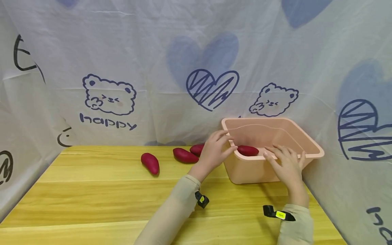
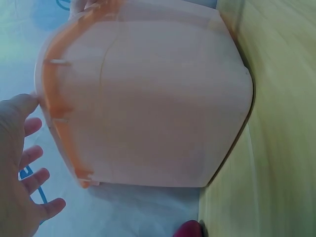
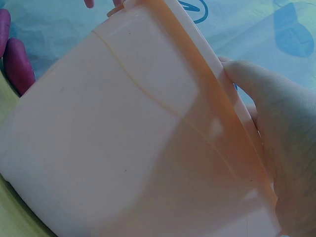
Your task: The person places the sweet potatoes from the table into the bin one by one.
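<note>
Fingers loosely spread, my left grip (image 1: 214, 151) rests at the left rim of the tub (image 1: 254, 172), thumb touching the edge and nothing pinched. My right grip (image 1: 288, 166) lies over the front rim, relaxed rather than clenched, with its fingertips toward the inside; neither holds a sweet potato. The tub stands upright near the far right corner of the bench (image 1: 92, 190). Inside, by its left end, lies an inner sweet potato (image 1: 248, 150); the front wall hides part of the floor, so I cannot tell whether others are there. Outside, left of the tub along the far edge, are a plump sweet potato (image 1: 184, 155) and, just beside it, a half-hidden sweet potato (image 1: 197, 149), partly behind my left hand. Farther left, a lone sweet potato (image 1: 150, 164) lies a little in from that edge. Behind everything hangs a printed cloth (image 1: 153, 51).

I take the work to be gathering sweet potatoes into the tub, and the step in hand to be steadying it. The next move, I judge, calls for freeing my left grip and reaching along the far edge.
</note>
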A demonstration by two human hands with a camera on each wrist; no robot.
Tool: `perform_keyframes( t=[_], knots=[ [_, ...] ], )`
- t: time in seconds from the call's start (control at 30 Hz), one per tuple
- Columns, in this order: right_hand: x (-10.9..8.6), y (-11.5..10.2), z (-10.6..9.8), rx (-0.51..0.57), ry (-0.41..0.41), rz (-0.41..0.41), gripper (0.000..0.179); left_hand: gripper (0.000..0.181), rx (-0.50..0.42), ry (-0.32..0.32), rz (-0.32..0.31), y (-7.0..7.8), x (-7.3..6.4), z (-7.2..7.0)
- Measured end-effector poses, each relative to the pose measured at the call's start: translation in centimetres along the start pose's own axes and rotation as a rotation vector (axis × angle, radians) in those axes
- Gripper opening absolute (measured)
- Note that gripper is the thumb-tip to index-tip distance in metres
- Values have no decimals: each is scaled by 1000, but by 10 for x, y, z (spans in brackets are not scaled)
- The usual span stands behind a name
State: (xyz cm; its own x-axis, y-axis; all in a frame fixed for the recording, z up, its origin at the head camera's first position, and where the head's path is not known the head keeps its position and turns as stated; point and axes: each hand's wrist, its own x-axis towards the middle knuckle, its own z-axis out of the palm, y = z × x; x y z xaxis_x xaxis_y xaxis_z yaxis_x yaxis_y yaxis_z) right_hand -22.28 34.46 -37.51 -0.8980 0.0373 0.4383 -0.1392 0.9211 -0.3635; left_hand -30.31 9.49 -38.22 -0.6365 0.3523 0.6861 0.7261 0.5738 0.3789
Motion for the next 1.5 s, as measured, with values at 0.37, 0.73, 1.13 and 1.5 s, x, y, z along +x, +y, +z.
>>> perform_keyframes(
  t=[0.37, 0.73, 1.13, 1.5],
  knots=[
    [-1, 3, 0, -14, -3, 11, 53, 43, 107, -59, -103, -13, -20, -1],
    [0, 3, 1, -18, 0, 2, 52, 47, 153, -135, -227, -30, -39, 3],
    [1, 1, -1, -10, 3, 0, 52, 49, 144, -144, -363, -68, -56, -5],
    [0, 1, 1, -13, 10, -1, 52, 51, 122, -188, -478, -98, -73, -15]
  ],
)
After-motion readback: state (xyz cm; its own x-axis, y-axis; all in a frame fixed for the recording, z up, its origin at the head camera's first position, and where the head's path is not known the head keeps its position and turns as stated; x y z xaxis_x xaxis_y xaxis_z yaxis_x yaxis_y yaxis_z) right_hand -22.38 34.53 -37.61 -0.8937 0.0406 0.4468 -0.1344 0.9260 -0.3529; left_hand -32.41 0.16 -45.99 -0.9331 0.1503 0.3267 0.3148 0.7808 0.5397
